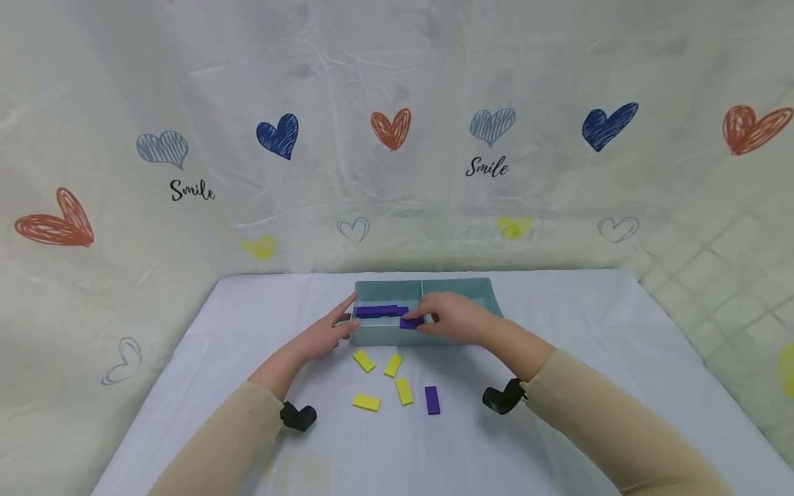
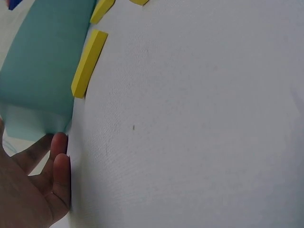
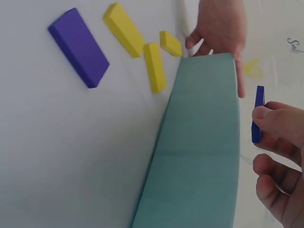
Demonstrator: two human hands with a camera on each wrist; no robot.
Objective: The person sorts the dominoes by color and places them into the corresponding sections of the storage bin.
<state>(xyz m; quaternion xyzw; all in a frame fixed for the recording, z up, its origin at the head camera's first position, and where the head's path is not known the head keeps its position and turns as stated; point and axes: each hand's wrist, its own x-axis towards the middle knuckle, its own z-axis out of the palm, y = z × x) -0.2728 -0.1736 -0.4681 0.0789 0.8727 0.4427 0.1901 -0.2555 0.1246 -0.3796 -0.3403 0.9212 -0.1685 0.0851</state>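
My right hand (image 1: 455,317) pinches a purple block (image 1: 409,323) between thumb and fingers, above the front wall of a teal divided box (image 1: 384,336). In the right wrist view that block (image 3: 258,114) stands on its narrow side, clear of the box rim. More purple blocks (image 1: 378,311) lie in a row inside the left compartment. At the box's left end is my left hand (image 1: 319,337), its fingers spread and fairly straight against the end wall. The left wrist view shows its fingertips by the box corner. The right compartment is partly hidden behind my right hand.
Several yellow blocks (image 1: 367,402) lie scattered on the white cloth-covered table (image 1: 558,441) in front of the box. Right of them lies a single purple block (image 1: 432,400). Behind the table hangs a pale sheet (image 1: 434,193) printed with hearts.
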